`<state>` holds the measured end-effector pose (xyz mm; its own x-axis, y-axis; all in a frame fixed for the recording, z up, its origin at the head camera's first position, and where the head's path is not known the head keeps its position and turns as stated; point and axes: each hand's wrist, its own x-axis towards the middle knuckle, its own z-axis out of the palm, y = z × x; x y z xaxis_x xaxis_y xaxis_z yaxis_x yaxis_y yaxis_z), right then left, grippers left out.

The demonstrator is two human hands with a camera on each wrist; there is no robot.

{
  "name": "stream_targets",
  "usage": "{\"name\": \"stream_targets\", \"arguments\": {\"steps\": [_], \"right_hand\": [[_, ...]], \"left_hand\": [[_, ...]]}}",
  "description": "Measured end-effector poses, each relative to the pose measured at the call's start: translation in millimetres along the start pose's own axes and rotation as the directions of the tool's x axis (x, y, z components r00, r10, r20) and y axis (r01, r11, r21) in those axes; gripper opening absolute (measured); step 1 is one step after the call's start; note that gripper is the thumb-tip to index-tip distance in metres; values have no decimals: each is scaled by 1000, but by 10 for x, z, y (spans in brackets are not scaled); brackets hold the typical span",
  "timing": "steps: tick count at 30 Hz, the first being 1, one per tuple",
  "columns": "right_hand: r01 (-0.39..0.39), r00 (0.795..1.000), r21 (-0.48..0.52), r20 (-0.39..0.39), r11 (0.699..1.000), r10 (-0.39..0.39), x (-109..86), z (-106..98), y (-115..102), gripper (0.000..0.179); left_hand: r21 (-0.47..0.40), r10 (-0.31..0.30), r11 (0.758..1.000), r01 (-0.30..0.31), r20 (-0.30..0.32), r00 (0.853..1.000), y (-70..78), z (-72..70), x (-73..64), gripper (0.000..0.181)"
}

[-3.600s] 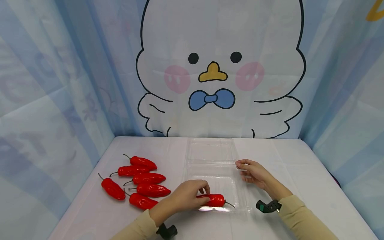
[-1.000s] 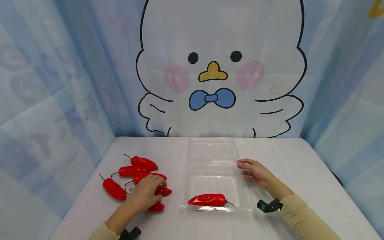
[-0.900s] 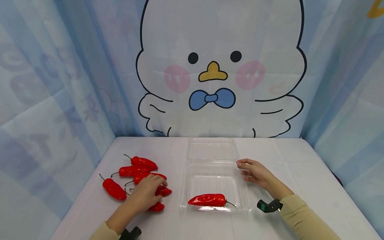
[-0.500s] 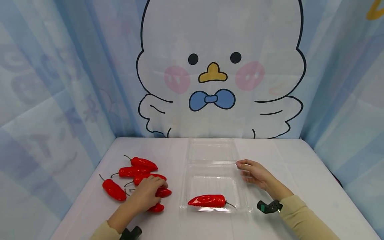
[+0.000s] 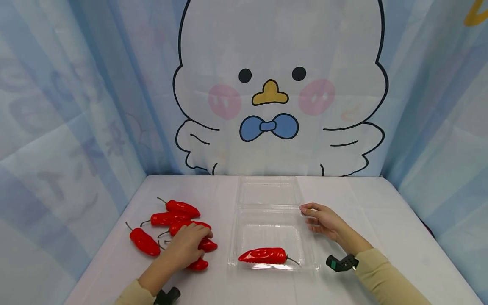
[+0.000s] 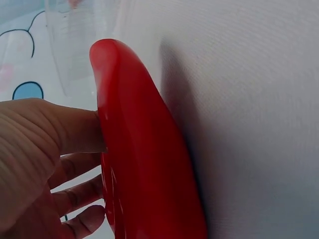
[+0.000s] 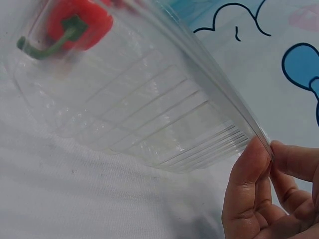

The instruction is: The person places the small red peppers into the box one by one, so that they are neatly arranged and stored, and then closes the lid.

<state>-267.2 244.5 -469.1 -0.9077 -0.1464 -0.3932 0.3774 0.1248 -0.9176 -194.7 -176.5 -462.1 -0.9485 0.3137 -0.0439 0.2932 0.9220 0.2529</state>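
My left hand point(image 5: 186, 245) reaches down over the pile of red chili peppers at the left. Its thumb and fingers straddle one chili pepper point(image 5: 209, 245), which the hand partly covers. Close to the left wrist camera, another chili pepper point(image 6: 149, 159) hides the thumb tip and most of the grip. With thumb and fingertips, my right hand point(image 5: 322, 220) pinches the right edge of a clear plastic clamshell box point(image 5: 270, 233), near its hinge. One chili pepper point(image 5: 264, 255) lies crosswise along the box's near side, stem to the right. The lid point(image 5: 269, 190) is folded back, away from me.
Several more red peppers lie round the left hand, among them a pepper at the far end point(image 5: 183, 208) and a slanted pepper point(image 5: 145, 242) at the outer left. White cloth point(image 5: 381, 228) covers the table. A printed curtain point(image 5: 274, 152) stands behind it.
Since the oldest frame, my left hand has let go of the pepper in the box and moved left to the pile. In the last second neither hand visibly moves.
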Motion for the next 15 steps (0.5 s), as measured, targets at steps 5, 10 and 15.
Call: {"name": "stream_targets", "arguments": {"steps": [5, 10, 15], "right_hand": [[-6, 1000, 1, -4, 1000, 6, 11, -5, -6, 38], [-7, 1000, -5, -5, 1000, 7, 23, -16, -6, 36], [-5, 1000, 6, -1, 1000, 5, 21, -10, -7, 36]], "left_hand": [[38, 13, 999, -14, 11, 1000, 5, 6, 4, 48], [59, 19, 998, -19, 10, 1000, 15, 9, -1, 46], [83, 41, 996, -41, 0, 999, 16, 3, -9, 44]]}}
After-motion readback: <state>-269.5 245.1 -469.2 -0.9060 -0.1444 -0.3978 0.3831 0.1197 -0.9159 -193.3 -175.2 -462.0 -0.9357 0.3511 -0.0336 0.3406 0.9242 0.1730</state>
